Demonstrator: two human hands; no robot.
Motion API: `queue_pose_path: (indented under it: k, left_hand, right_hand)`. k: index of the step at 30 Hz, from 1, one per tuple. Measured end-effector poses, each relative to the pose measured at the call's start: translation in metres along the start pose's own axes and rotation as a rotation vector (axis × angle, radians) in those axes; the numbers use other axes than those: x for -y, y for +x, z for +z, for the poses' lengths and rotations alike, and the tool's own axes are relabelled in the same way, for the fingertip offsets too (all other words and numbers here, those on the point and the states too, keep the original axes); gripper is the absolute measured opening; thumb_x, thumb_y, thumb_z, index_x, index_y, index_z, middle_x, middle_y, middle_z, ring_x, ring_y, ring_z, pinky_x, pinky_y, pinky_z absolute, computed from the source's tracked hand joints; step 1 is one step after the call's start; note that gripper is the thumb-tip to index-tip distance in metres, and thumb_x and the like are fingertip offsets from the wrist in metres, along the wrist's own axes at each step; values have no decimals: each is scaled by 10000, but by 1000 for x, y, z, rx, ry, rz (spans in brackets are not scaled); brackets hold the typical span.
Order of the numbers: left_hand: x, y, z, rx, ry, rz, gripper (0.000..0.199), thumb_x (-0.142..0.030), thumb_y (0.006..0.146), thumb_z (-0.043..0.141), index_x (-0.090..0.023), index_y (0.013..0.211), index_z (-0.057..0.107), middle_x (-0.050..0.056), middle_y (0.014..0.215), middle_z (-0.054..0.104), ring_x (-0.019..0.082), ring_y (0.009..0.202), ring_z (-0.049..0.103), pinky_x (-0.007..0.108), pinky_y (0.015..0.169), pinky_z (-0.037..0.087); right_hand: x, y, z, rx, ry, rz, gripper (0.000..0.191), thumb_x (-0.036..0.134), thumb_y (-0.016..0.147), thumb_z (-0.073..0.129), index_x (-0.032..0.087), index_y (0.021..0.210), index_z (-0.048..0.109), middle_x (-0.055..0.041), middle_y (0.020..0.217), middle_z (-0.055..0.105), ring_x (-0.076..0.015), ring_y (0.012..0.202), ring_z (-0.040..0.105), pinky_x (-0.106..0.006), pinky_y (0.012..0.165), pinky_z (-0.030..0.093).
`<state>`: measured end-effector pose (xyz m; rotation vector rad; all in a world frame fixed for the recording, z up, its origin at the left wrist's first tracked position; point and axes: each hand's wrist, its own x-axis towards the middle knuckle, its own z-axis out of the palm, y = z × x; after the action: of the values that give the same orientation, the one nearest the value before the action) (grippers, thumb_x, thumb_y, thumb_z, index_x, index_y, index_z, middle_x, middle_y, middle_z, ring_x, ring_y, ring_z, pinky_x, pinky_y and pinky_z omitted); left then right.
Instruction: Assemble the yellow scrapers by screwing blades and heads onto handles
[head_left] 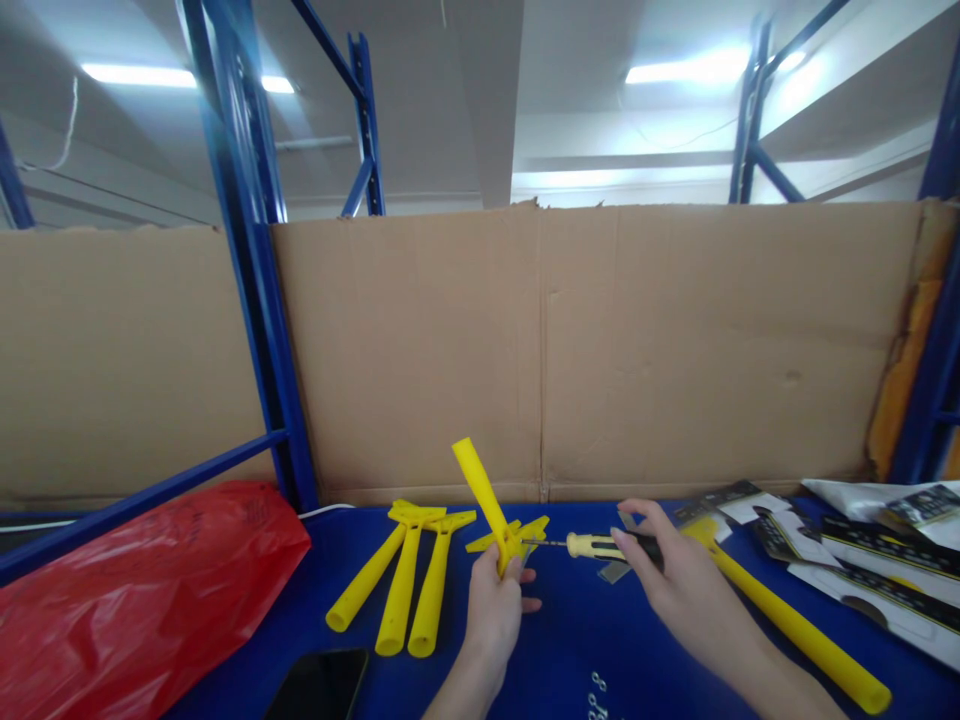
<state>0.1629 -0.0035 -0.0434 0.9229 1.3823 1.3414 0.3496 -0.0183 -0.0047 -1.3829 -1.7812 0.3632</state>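
My left hand [496, 610] grips a yellow plastic handle [481, 490] near its wider head, with the tube tilted up and to the left. My right hand [679, 570] is closed around a screwdriver [592, 545] with a cream and black grip. Its thin shaft points left, and the tip reaches the head of the held handle; whether it sits in a screw is too small to tell. Behind that head shows more yellow plastic [534, 530]. A small greyish flat piece [613, 572] lies under the screwdriver.
Several yellow handles [405, 590] lie to the left, and a long yellow one [806, 625] to the right. Also there are a red plastic bag [150, 590], a black phone [319, 685], small metal pieces [598, 690] and black-and-white packages [885, 570]. Cardboard [420, 350] stands behind.
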Motion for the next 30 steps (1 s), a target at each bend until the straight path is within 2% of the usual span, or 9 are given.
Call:
queue_pose_path:
  k: [3,6,8,11,17,20,23,26,30]
  left_hand:
    - [1,0,-1,-2,-13,3,255,-76,859,467,-60,1106,529,203,1200,546,184,837,615,226,492,551]
    - [0,0,-1,-1,-28,-2,246,-80,857,478,-67,1094,541,196,1196,557,179,831,617,218,491,548]
    - [0,0,-1,-9,-37,-10,242,-82,853,489,-76,1087,550,187,1187,570,176,827,620,209,486,543]
    - [-1,0,0,-12,-29,-12,245,-77,852,487,-71,1088,551,190,1177,573,179,829,621,212,487,544]
    - [2,0,0,-15,-14,-10,258,-76,861,463,-60,1110,529,199,1185,553,176,829,617,212,487,541]
    - [2,0,0,-14,-18,-10,269,-84,864,464,-61,1126,522,201,1201,543,177,843,613,213,498,546]
    - [1,-1,0,0,-22,-11,279,-91,868,463,-65,1141,518,202,1214,537,177,849,608,220,513,552]
    - [-1,-2,0,-9,-19,-14,278,-83,856,478,-59,1127,536,200,1193,550,178,831,617,219,502,545]
    - [-2,-2,0,-19,-25,-10,281,-78,850,488,-50,1122,549,198,1165,563,182,814,624,225,490,543]
  right_hand:
    - [1,-1,-1,21,-24,42,362,465,895,331,218,1104,491,-13,672,639,-221,593,636,-347,616,489]
    - [2,-4,-1,-2,34,-13,373,373,860,412,232,1204,396,-67,984,630,-177,631,626,-328,639,503]
    - [3,-5,0,2,102,-54,412,289,816,443,236,1216,363,-78,1064,588,-148,601,602,-301,595,501]
    - [4,-6,0,-16,151,-72,408,256,793,462,239,1195,392,-49,964,615,-151,570,588,-285,539,475]
    - [3,-3,-2,22,-23,51,400,467,903,326,218,1196,438,10,627,608,-229,591,628,-349,604,468]
    - [0,-4,-2,21,18,13,418,420,885,382,230,1256,374,-39,896,642,-205,684,653,-357,682,501]
    - [-1,-6,-1,27,131,-41,486,296,809,475,247,1273,336,-69,1112,570,-158,662,640,-327,649,521]
    - [2,-6,-2,-18,178,-52,417,270,802,476,247,1208,388,-43,997,602,-161,631,624,-308,593,507]
    - [6,-3,-2,-48,73,-5,313,390,871,420,223,1132,463,-19,743,635,-199,594,612,-313,553,470]
